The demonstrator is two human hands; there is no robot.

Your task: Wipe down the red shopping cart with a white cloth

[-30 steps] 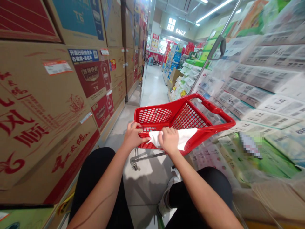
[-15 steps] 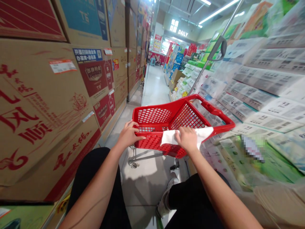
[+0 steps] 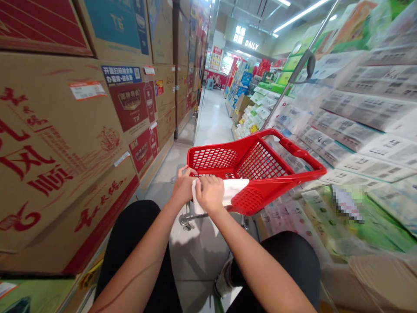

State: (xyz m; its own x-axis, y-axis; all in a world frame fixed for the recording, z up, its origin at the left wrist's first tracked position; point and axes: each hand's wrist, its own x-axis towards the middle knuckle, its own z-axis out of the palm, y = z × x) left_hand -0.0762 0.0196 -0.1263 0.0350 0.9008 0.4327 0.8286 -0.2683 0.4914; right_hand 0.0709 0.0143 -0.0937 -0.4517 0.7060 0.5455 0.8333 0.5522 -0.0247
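Observation:
A red plastic shopping cart point(image 3: 250, 198) with lattice walls stands in front of my knees, its handle toward the right. My left hand point(image 3: 183, 186) grips the cart's near left corner, fingers bent over the rim. Close beside it, my right hand point(image 3: 210, 191) presses a white cloth point(image 3: 236, 188) against the near top rim, with the fingers curled over the edge. The cloth's free end trails to the right along the rim. Part of the cloth is hidden under my right hand.
Stacked cardboard cartons point(image 3: 42, 152) line the left side. Wrapped white paper packs point(image 3: 368, 117) are piled on the right. A metal pole with a grey handle point(image 3: 302, 67) leans behind the cart. The tiled aisle point(image 3: 210, 115) runs ahead, with a blue stool point(image 3: 209, 84) far off.
My right hand has slid left along the rim with the cloth, up to my left hand. The cart has shifted slightly to the right in view.

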